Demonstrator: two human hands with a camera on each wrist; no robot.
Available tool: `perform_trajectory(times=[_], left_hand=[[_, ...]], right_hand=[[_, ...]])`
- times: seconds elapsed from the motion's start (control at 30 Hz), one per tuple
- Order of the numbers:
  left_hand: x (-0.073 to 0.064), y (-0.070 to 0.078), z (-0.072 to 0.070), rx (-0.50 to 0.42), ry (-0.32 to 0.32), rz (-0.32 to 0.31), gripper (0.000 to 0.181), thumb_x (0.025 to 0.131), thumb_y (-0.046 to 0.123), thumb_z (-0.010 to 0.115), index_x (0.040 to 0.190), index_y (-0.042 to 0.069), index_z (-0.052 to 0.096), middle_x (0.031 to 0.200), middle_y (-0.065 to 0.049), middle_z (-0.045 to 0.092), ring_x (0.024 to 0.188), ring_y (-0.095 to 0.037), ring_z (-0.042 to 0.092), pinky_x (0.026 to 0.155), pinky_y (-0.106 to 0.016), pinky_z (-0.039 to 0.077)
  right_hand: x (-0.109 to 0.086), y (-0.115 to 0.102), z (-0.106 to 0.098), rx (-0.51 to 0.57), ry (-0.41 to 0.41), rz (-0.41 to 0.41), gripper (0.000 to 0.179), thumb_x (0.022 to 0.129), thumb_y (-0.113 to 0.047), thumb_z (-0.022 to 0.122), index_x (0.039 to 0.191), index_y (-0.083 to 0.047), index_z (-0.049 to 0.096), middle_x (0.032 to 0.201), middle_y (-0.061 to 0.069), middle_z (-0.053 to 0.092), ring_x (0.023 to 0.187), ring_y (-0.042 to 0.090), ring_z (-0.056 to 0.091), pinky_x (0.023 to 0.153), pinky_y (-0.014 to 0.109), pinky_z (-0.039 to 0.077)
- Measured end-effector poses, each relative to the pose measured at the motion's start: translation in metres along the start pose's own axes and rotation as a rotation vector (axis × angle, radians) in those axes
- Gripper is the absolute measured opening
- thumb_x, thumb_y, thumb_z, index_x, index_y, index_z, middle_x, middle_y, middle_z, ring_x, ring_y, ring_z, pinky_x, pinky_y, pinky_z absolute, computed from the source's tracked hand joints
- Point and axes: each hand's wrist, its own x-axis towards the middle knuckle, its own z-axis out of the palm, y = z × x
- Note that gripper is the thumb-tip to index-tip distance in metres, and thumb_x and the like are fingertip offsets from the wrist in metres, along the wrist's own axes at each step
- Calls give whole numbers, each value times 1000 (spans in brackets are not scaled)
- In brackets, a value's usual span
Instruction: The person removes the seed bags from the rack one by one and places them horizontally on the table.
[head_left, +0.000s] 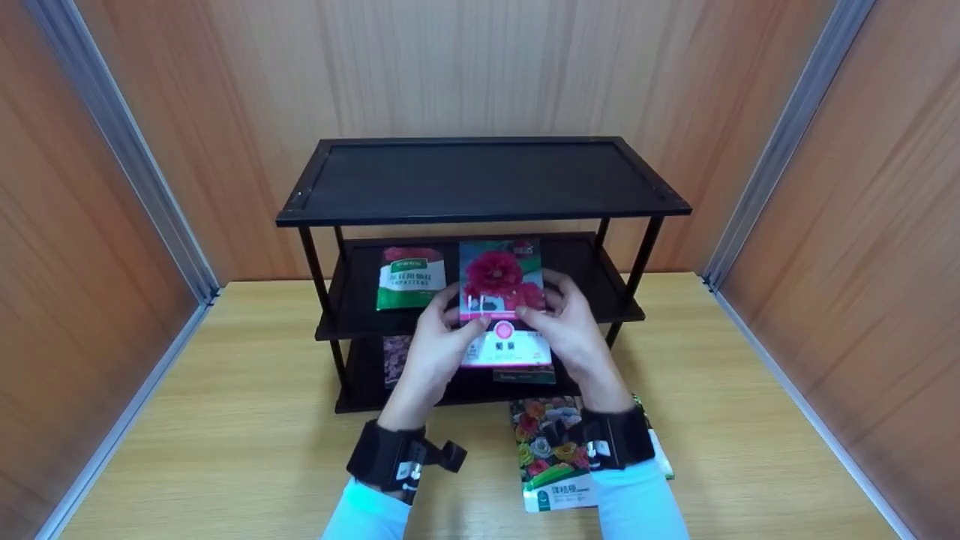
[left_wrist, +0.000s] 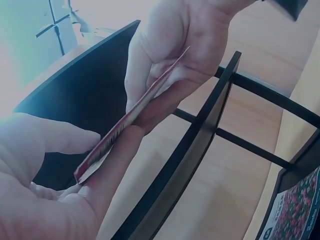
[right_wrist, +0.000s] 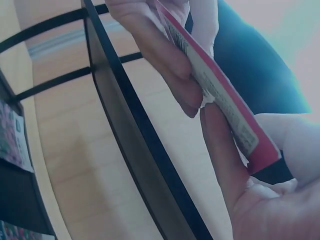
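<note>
A seed packet (head_left: 501,281) with magenta flowers on its front and a white, pink-edged lower part is held in front of the rack's middle shelf. My left hand (head_left: 437,343) pinches its left side, thumb on the front and fingers behind. My right hand (head_left: 574,336) grips the opposite side in the same way. Both wrist views show the packet (left_wrist: 125,117) nearly edge-on between thumbs and fingers. Its printed back (right_wrist: 225,102) faces the right wrist camera. Left of it, a green-and-white seed packet (head_left: 411,281) lies on the middle shelf.
The black three-tier rack (head_left: 480,180) stands against the wooden back wall. On its bottom shelf lie a purple-flower packet (head_left: 395,358) and a partly covered packet (head_left: 525,375). A rose-patterned packet (head_left: 551,457) is on the table under my right wrist, beside another mostly hidden packet (head_left: 661,450).
</note>
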Motion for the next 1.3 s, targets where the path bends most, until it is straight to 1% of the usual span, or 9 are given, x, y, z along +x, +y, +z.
perform_trajectory(times=[0.1, 0.2, 0.43, 0.63, 0.9, 1.0, 1.17, 1.23, 1.3], left_hand=[[-2, -5, -4, -17, 9, 18, 71, 95, 21, 70, 155, 11, 33, 130, -15, 68, 101, -19, 72, 83, -29, 60], [-3, -10, -8, -10, 27, 4, 67, 94, 21, 72, 152, 10, 38, 120, -15, 73, 96, -18, 73, 81, -29, 61], [-5, -19, -15, 39, 23, 12, 58, 94, 19, 73, 146, 12, 46, 109, -12, 77, 94, -18, 74, 82, -30, 61], [-8, -24, -16, 83, 14, -12, 57, 93, 21, 74, 144, 16, 47, 108, -8, 77, 96, -18, 74, 86, -32, 60], [-11, -30, -21, 136, 2, -46, 54, 92, 26, 75, 139, 17, 50, 106, -8, 76, 94, -18, 70, 87, -31, 57], [-11, -31, -23, 129, -10, -51, 56, 92, 29, 76, 140, 16, 50, 109, -9, 75, 96, -19, 70, 89, -32, 56], [-9, -31, -25, 91, -14, -51, 55, 93, 32, 74, 140, 14, 50, 113, -11, 74, 95, -19, 71, 88, -32, 58], [-8, -32, -27, 67, -7, -44, 50, 94, 29, 73, 137, 13, 53, 111, -12, 75, 93, -19, 72, 85, -31, 59], [-8, -32, -28, 43, -9, -39, 44, 94, 26, 72, 133, 11, 57, 109, -13, 76, 90, -19, 73, 81, -31, 61]], right_hand=[[-6, 1, 4, 8, -20, 2, 66, 92, 0, 68, 149, -7, 35, 137, 20, 61, 112, 24, 67, 92, 28, 59], [-10, 4, 7, 13, -42, 14, 65, 93, -2, 69, 148, -9, 36, 135, 19, 62, 107, 23, 69, 92, 29, 60], [-13, 12, 8, -21, -85, 18, 66, 94, -6, 69, 150, -9, 33, 136, 20, 62, 107, 24, 70, 93, 31, 60], [-9, 16, 4, -17, -52, 55, 50, 100, -13, 62, 145, -9, 40, 123, 20, 69, 94, 21, 72, 82, 32, 61], [-9, 22, 9, -60, -28, -1, 38, 97, -7, 62, 134, -5, 50, 112, 19, 73, 84, 18, 72, 73, 29, 59], [-8, 24, 8, -46, -45, -10, 38, 97, -6, 62, 133, -5, 50, 112, 20, 73, 84, 17, 72, 72, 27, 59], [-8, 25, 7, -56, -88, -2, 38, 98, -8, 62, 134, -7, 49, 112, 18, 73, 71, 15, 65, 57, 23, 51], [-9, 24, 6, -59, -117, 13, 38, 99, -9, 62, 135, -8, 48, 114, 18, 73, 73, 16, 66, 58, 23, 53], [-9, 24, 6, -58, -148, 32, 39, 99, -10, 61, 135, -8, 46, 117, 19, 72, 80, 17, 71, 66, 27, 59]])
